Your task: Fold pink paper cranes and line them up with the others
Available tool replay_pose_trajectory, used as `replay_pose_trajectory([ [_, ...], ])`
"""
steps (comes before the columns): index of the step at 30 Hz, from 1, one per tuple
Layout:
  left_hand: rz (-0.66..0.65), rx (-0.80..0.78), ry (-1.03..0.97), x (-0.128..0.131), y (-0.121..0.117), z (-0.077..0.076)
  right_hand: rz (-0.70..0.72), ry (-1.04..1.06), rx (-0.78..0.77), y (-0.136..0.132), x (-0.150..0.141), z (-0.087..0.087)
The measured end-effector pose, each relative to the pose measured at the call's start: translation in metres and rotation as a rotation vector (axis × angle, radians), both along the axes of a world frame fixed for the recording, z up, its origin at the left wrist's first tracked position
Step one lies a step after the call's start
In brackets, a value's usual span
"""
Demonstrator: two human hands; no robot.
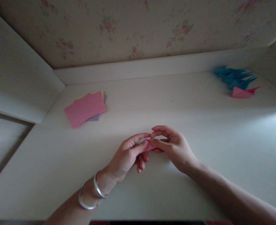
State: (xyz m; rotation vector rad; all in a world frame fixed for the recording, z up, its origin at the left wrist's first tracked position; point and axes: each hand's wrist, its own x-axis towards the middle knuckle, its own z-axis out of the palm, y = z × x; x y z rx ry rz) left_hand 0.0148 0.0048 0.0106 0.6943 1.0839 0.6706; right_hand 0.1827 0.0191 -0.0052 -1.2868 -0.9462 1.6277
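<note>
Grip: left hand (pixel 130 154) and right hand (pixel 176 148) pinch pink paper (pixel 149 146), inside tabletop's (pixel 133 103) edges
Fold: apparently underway
Next crease: likely needs steady pressure

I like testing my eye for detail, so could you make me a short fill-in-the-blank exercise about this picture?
1. The left hand and right hand hold a small folded piece of pink ____.
2. Two silver-coloured bangles circle the ____ wrist.
3. In the paper stack, the uppermost colour is ____.
4. Next to the pink folded figure, the cluster of folded pieces is coloured ____.

Missing words: paper; left; pink; blue.
</note>
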Motion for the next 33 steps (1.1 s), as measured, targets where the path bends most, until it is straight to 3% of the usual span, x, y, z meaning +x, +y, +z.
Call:
replay_pose_trajectory([
  [4,-0.068,0.016,0.011,-0.001,-0.001,-0.003,-0.011,-0.011,0.026,-0.001,0.002,-0.001],
  [9,-0.147,0.360,0.280,-0.006,-0.004,-0.002,-0.011,-0.088,0.028,0.002,0.004,-0.005],
  [14,-0.237,0.523,0.384,-0.008,-0.003,0.002,-0.014,-0.082,0.101,0.003,0.006,-0.005],
  [22,-0.138,0.409,0.244,-0.007,-0.003,0.001,0.104,0.073,0.202,-0.006,0.005,0.001],
  [26,-0.129,0.433,0.222,-0.007,-0.003,-0.002,0.072,-0.066,0.317,-0.009,0.004,-0.003],
  [29,-0.145,0.508,0.288,-0.007,-0.005,-0.006,0.107,-0.168,0.440,-0.010,0.004,-0.005],
  [33,-0.137,0.790,0.538,-0.007,-0.009,-0.010,0.143,-0.189,0.537,-0.011,0.003,-0.006],
])
